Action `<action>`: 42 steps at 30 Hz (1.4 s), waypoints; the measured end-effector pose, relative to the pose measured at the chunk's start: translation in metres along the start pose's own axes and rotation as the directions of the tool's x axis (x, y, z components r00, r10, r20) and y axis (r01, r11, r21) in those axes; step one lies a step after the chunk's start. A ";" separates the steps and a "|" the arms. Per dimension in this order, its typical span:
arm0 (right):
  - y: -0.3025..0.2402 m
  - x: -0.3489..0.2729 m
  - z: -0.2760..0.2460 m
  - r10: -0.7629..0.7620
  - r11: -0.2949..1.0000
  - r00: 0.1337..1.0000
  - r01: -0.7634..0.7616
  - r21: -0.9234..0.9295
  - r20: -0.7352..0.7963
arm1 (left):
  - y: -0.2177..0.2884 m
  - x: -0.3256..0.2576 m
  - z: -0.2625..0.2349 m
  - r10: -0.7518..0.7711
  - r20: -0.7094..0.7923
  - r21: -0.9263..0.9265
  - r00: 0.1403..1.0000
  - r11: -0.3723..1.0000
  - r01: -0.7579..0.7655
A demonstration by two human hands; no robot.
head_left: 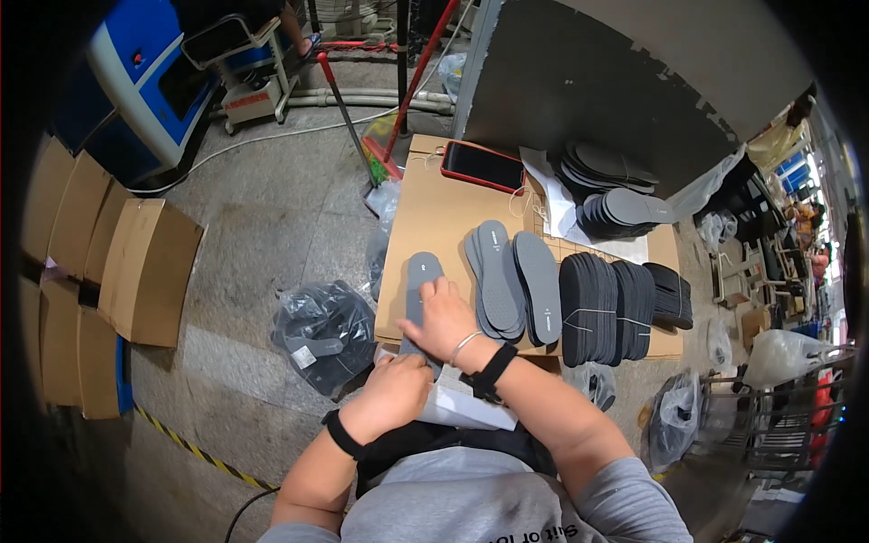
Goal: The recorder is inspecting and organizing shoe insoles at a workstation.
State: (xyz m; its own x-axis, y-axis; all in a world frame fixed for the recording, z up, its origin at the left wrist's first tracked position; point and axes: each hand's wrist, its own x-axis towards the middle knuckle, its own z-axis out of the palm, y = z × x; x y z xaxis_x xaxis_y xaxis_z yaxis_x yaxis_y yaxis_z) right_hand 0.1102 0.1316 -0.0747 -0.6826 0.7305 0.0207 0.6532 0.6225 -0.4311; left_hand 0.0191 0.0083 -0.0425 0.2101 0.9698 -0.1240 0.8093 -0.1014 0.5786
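As right hand [445, 319] touches insole [420, 272], stacks [588, 303] nearby

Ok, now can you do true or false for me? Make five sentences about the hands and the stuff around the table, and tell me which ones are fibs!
1. The right hand touches a grey insole. True.

2. The left hand is up beside the phone. False: the left hand is at the near end of that same grey insole.

3. The phone stands up on its edge. False: the phone lies flat on the brown cardboard.

4. A dark bundle of insoles has pale string around it. True.

5. The plastic bag with dark things inside is to the right of the table. False: the plastic bag is to the left.
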 end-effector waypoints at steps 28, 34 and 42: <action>0.020 -0.064 -0.056 -0.195 0.830 0.941 0.009 0.557 0.275 | -0.016 -0.015 -0.023 -0.286 -0.027 -0.610 0.958 0.764 0.211; 0.019 -0.071 -0.041 -0.368 0.906 0.927 0.374 0.199 -0.069 | -0.027 -0.010 -0.002 -0.389 0.104 -0.842 0.916 0.456 0.289; 0.020 -0.078 -0.029 -0.431 0.894 0.866 0.448 0.010 -0.254 | -0.045 0.002 0.006 -0.361 0.128 -0.890 0.924 0.368 0.268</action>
State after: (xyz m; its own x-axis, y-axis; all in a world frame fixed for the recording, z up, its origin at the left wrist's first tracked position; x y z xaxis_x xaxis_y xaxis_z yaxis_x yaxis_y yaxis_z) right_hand 0.1864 0.0953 -0.0585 -0.7892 0.4353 0.4332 0.2747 0.8811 -0.3849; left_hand -0.0141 0.0136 -0.0734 -0.0282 0.9039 -0.4269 -0.1341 0.4198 0.8977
